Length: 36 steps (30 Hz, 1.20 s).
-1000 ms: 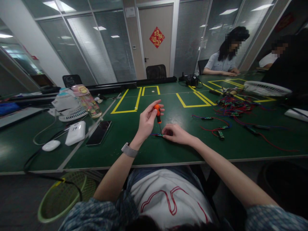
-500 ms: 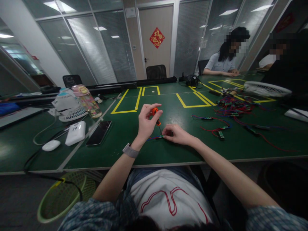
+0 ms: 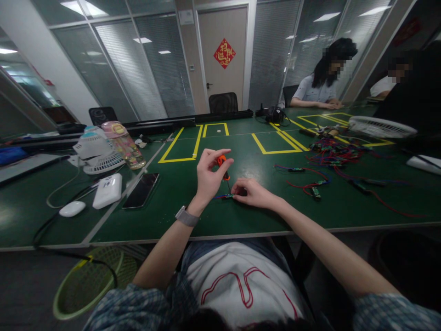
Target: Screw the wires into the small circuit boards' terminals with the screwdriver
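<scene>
My left hand (image 3: 211, 172) is curled round the handle of an orange and black screwdriver (image 3: 225, 175), its thumb and index finger held apart. The screwdriver stands nearly upright, its thin shaft running down to a small green circuit board (image 3: 228, 196) on the table. Red and blue wires trail from the left end of that board. My right hand (image 3: 251, 193) rests low on the table, thumb and fingertips pinched on the right end of the board. Those fingertips partly cover the board, so its exact contact with the screwdriver tip is hard to see.
To the right lie several wired circuit boards (image 3: 316, 193) and a tangled heap of wires (image 3: 334, 149). A phone (image 3: 141, 190), a white power bank (image 3: 108, 191), a bottle (image 3: 124, 145) and a small fan (image 3: 96, 151) stand left. A person (image 3: 319, 87) sits across the table.
Almost nothing differs. Both hands, the screwdriver and the board stay in place, with only a very slight shift of the view.
</scene>
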Available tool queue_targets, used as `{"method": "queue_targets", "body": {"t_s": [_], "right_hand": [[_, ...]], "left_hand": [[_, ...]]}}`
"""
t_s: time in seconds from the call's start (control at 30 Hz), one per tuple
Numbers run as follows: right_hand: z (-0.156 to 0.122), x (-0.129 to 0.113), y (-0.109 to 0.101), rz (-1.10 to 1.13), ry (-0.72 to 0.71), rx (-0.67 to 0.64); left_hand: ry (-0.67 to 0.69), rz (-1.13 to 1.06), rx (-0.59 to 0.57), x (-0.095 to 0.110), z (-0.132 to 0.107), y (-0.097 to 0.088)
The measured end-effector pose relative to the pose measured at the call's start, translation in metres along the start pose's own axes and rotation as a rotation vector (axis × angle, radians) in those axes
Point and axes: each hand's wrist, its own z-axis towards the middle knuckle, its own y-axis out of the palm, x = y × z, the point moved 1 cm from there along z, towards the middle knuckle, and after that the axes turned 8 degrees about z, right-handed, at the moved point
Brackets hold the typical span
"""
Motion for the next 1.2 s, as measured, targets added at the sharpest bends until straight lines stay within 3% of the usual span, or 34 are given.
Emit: {"method": "queue_targets", "body": {"t_s": [0.17, 0.5, 0.83, 1.2], "right_hand": [[-0.0001, -0.0006, 0.0016, 0.013, -0.006, 0.006], [0.0001, -0.0006, 0.0021, 0.029, 0.001, 0.011], [0.0022, -0.0007, 0.0030, 0.044, 0.059, 0.019], [0.0011, -0.0010, 0.0022, 0.043, 0.052, 0.009]], "left_hand": [[-0.041, -0.083, -0.104, -0.0036, -0.0012, -0.0007], [-0.036, -0.143, -0.165, 0.0020, -0.0027, 0.0004], [0.014, -0.045, -0.096, 0.0004, -0.0031, 0.0013], [-0.039, -0.121, -0.151, 0.0017, -0.0033, 0.0008]]}}
